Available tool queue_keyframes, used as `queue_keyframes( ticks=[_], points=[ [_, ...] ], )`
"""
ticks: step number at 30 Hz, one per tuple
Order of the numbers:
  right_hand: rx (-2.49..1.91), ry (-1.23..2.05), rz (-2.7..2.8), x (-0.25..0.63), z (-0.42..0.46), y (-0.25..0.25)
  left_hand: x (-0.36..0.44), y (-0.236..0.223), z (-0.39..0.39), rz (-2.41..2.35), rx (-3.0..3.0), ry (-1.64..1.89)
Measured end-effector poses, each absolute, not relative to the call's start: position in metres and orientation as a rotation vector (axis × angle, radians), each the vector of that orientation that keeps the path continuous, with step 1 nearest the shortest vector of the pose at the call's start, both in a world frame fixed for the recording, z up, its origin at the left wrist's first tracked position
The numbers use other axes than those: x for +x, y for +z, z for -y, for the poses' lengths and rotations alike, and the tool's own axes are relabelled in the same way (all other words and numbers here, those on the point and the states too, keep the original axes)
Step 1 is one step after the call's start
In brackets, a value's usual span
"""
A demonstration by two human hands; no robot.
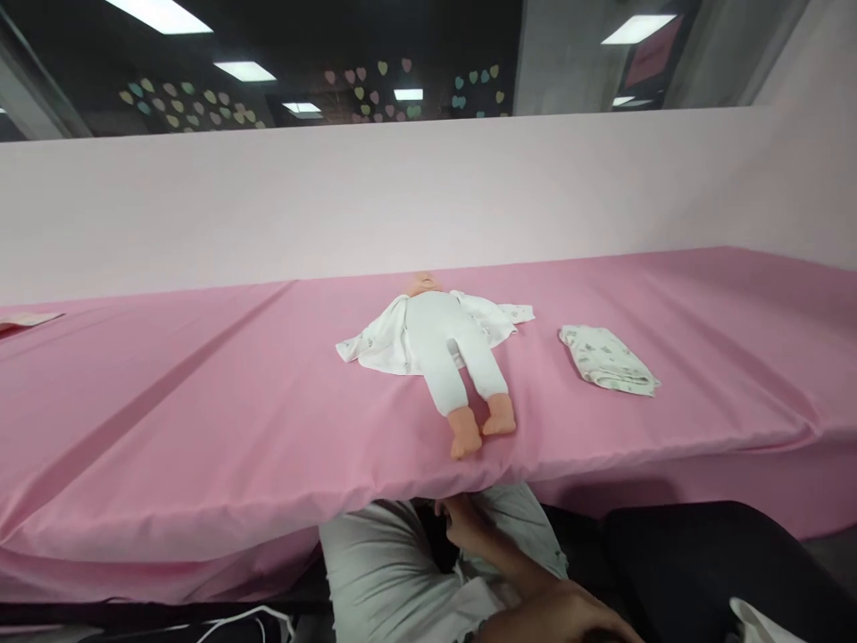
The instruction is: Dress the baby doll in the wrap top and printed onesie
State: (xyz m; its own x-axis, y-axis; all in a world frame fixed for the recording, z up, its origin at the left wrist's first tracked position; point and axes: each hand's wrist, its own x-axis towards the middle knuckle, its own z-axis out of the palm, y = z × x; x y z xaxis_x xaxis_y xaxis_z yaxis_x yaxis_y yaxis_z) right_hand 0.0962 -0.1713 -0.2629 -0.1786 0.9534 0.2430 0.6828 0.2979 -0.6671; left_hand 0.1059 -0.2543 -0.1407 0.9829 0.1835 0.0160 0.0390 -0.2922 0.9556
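Note:
My right hand [461, 520] rests low between my knees, its fingers curled and partly hidden under the table edge. What, if anything, lies in them does not show. My left hand [559, 614] appears to lie across my right forearm at the bottom of the view, its fingers cut off by the frame. Beyond both hands, a baby doll [465, 433] in white leggings lies on its back, bare feet towards me. A white patterned baby top [385, 344] is spread open beneath it, sleeves out to the sides. The doll's face is only partly visible.
A folded white printed cloth [609, 359] lies right of the doll on the pink-covered table [220, 420]. A flat item [30, 320] sits at the far left edge. A black chair [723, 572] stands to my right, and a white cable [258, 613] runs below.

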Motion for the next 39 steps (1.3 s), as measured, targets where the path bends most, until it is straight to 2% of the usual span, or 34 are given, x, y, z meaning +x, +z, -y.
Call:
queue_keyframes(
  ticks=[4,8,11,13,18,22,28,31,33,34,36,39],
  points=[
    [-1.417,0.486,1.786,0.127,0.209,-0.247,0.102,-0.16,0.254,-0.449,2.324,0.312],
    [-1.171,0.399,1.766,0.176,0.232,-0.172,0.117,-0.168,0.26,-0.126,2.595,0.59],
    [-1.114,0.136,1.821,0.211,0.237,-0.101,0.125,-0.169,0.268,-0.003,2.546,0.953],
    [-1.074,-0.067,1.827,0.23,0.232,-0.062,0.124,-0.171,0.272,-0.017,2.529,1.053],
    [-1.148,-0.362,1.788,0.27,0.208,-0.013,0.115,-0.185,0.273,-0.072,2.554,1.219],
    [-1.3,-0.431,1.794,0.303,0.192,-0.006,0.114,-0.201,0.272,-0.101,2.623,1.134],
    [-1.952,-0.416,1.711,0.363,0.164,-0.024,0.116,-0.206,0.276,-0.162,2.736,0.696],
    [-2.14,-0.319,1.761,0.379,0.153,-0.028,0.103,-0.171,0.271,-0.187,2.583,0.598],
    [-2.12,-0.158,1.734,0.374,0.148,-0.014,0.085,-0.123,0.257,-0.217,2.404,0.708],
    [-2.06,-0.076,1.689,0.366,0.147,-0.001,0.074,-0.093,0.247,-0.171,2.341,0.783],
    [-1.851,0.121,1.552,0.337,0.149,0.035,0.053,-0.027,0.22,-0.48,2.159,0.892],
    [-1.428,0.431,1.493,0.275,0.158,0.097,0.04,0.059,0.173,-0.635,1.822,1.037]
  ],
)
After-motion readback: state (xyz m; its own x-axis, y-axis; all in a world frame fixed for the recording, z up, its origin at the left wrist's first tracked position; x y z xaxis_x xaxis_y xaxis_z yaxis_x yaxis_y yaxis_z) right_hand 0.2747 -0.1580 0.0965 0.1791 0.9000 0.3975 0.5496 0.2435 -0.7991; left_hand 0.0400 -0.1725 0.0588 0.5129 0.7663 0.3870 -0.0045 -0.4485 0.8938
